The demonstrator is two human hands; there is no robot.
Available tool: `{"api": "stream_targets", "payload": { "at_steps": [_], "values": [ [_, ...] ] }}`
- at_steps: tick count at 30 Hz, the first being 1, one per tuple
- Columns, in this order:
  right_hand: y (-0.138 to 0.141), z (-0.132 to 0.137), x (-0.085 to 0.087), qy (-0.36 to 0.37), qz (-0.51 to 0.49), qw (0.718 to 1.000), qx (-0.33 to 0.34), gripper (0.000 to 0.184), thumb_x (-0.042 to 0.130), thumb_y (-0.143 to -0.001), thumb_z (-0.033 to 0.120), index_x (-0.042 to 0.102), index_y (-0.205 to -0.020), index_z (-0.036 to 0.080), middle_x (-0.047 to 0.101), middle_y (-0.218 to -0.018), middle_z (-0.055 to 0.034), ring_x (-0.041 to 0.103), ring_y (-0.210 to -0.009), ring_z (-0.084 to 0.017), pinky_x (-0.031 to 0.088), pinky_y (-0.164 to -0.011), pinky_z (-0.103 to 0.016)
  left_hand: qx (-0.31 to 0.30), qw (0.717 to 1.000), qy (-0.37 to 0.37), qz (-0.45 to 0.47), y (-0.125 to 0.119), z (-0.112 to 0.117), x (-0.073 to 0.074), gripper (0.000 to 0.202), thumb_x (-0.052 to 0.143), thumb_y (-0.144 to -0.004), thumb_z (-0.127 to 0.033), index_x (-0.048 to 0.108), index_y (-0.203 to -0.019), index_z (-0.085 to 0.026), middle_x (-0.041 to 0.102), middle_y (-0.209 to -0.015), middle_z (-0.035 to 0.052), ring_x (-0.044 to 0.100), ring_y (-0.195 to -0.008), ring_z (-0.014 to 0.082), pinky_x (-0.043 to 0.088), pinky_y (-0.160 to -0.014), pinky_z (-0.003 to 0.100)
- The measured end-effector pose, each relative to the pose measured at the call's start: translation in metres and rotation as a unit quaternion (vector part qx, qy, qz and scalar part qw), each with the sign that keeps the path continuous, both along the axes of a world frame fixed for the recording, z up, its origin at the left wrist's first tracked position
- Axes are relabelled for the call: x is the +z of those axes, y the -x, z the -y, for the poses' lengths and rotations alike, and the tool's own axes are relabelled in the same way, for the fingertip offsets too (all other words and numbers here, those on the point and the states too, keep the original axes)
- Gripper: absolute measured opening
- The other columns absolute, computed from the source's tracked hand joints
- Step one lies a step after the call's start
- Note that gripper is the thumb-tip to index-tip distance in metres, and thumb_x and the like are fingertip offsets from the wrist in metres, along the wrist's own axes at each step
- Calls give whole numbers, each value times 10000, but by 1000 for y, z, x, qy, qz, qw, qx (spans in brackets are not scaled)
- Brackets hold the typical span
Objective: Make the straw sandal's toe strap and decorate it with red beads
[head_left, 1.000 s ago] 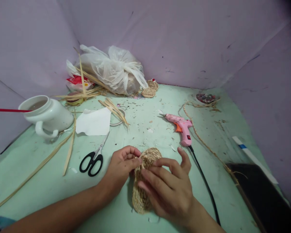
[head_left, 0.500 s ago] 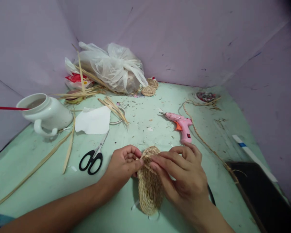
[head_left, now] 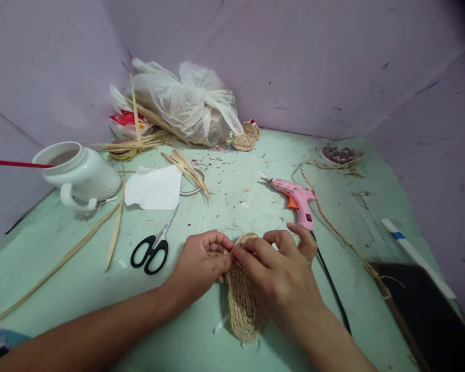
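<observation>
Straw oval (head_left: 245, 310) in pinch of left hand (head_left: 202, 264) and right hand (head_left: 284, 276)

Scissors (head_left: 160, 237), left hand (head_left: 201, 263): seemingly narrow gap

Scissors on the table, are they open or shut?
Shut: the blades of the scissors lie together as one narrow strip, with no gap showing between them.

At lower centre I have the woven piece (head_left: 246, 310), the left hand (head_left: 205, 261) at its upper left, the right hand (head_left: 282, 268) over its upper right. Left of them on the table (head_left: 225, 212) I see scissors (head_left: 160, 238), paper (head_left: 154, 188) behind, the mug (head_left: 89, 175) farther left. The glue gun (head_left: 299, 196) lies right of centre; the plastic bag (head_left: 188, 106), upper left of centre.
</observation>
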State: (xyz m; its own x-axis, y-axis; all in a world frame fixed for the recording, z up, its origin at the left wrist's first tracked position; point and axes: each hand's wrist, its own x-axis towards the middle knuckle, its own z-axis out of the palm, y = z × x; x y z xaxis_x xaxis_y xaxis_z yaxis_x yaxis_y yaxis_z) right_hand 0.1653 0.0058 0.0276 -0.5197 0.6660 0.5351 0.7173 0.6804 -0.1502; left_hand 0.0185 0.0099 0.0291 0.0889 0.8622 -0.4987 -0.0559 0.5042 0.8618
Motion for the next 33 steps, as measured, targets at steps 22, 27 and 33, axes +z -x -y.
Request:
{"api": "stream_targets", "payload": {
  "at_steps": [22, 27, 33],
  "values": [
    [-38, -14, 11, 638, -559, 522, -87, 223, 693, -577, 61, 578, -753, 138, 633, -553, 40, 561, -471, -58, 472, -514, -204, 11, 995, 33, 96, 15, -12, -9, 304, 808, -487, -164, 592, -700, -134, 574, -569, -35, 484, -441, 63, 433, -419, 167],
    [-36, -15, 5, 648, -583, 485, -67, 232, 695, -594, 55, 542, -748, 138, 614, -469, 48, 558, -403, -73, 491, -446, -207, 4, 993, 50, 104, 17, -14, -9, 276, 789, -520, -141, 626, -743, -134, 583, -594, -24, 491, -434, 70, 442, -400, 178],
    [-35, -12, 8, 646, -626, 433, -53, 232, 635, -629, -9, 548, -802, 119, 657, -532, 11, 621, -473, -94, 540, -472, -209, 0, 986, 106, 129, 19, -20, -5, 233, 744, -499, -41, 647, -701, -108, 651, -639, 26, 581, -498, 115, 497, -444, 195]
  ]
}}
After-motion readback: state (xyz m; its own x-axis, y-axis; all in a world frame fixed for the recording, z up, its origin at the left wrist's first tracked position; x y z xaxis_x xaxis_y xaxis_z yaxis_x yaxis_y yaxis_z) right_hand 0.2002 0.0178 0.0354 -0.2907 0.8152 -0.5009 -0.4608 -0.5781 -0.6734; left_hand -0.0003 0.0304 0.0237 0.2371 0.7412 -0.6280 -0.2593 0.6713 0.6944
